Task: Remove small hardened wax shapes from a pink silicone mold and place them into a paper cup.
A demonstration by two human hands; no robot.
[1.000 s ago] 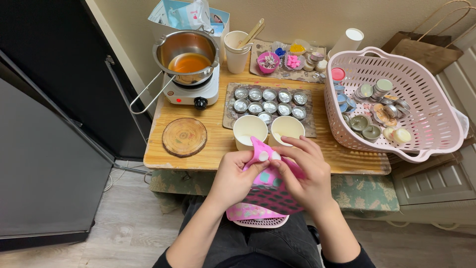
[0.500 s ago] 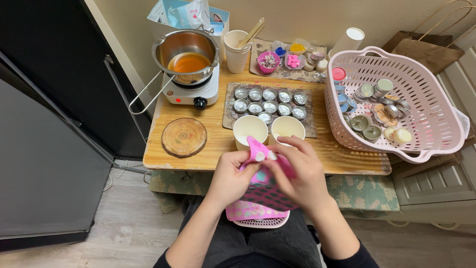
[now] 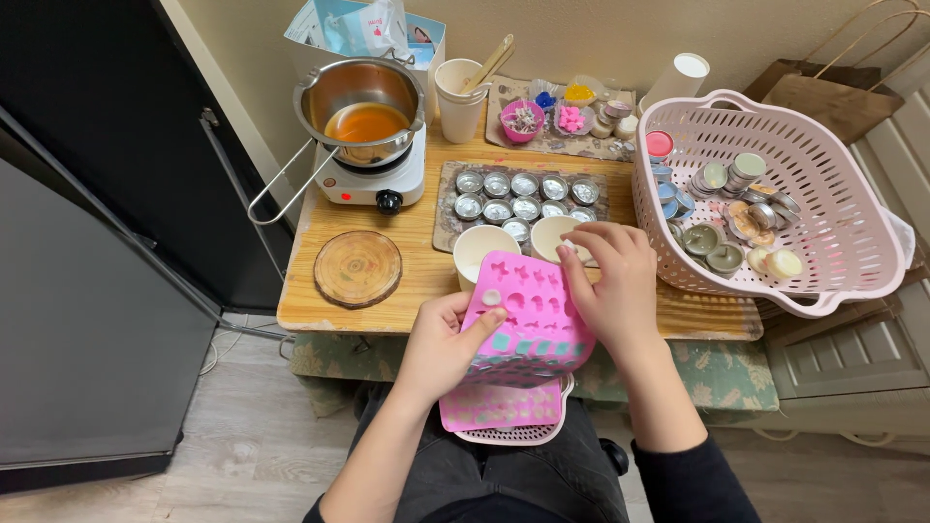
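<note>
Under the pink mould (image 3: pixel 528 315), another mould (image 3: pixel 499 407) half hidden.

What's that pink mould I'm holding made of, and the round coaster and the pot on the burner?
Pink mould: probably silicone, matte, bending in the left hand and right hand. Round coaster: a wood slice, showing rings and a bark edge. Pot: shiny metal, likely stainless steel, with reflective walls.

Lower pink mould (image 3: pixel 499 407) mostly hidden.
</note>
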